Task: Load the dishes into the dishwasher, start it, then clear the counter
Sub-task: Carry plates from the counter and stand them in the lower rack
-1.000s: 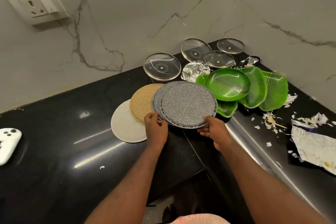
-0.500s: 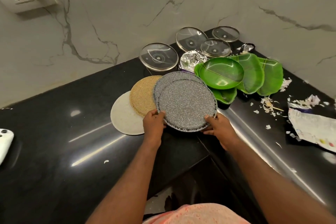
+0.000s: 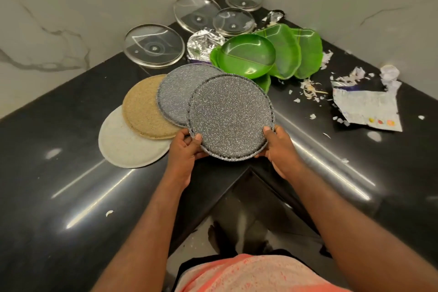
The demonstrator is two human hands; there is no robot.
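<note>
You hold a grey speckled plate (image 3: pixel 231 117) by its near rim at the inner corner of the black worktop (image 3: pixel 59 197). Your left hand (image 3: pixel 187 147) and right hand (image 3: pixel 278 147) each pinch the edge, thumb on top and fingers curled beneath. The two-sided grip looks chosen to keep the wide, flat dish level as it comes away from the others. Its far edge overlaps a second grey plate (image 3: pixel 175 95), which lies fanned over a tan plate (image 3: pixel 142 107) and a white plate (image 3: pixel 120 145), so each rim is exposed for taking one at a time. Whether the held plate touches the one beneath cannot be told. Behind it, green leaf-shaped plates (image 3: pixel 288 51) nest in a loose heap with a round green bowl (image 3: pixel 248 58) on top. Four glass lids (image 3: pixel 154 46) sit back toward the marble wall, beside crumpled foil (image 3: pixel 201 44). To your right, a torn wrapper (image 3: pixel 367 109) and paper scraps (image 3: pixel 310 88) litter the surface, presumably work for the clearing stage. The dishwasher is not in view, and the loading appears to be at its start, with nearly all the dishes waiting on the worktop.
</note>
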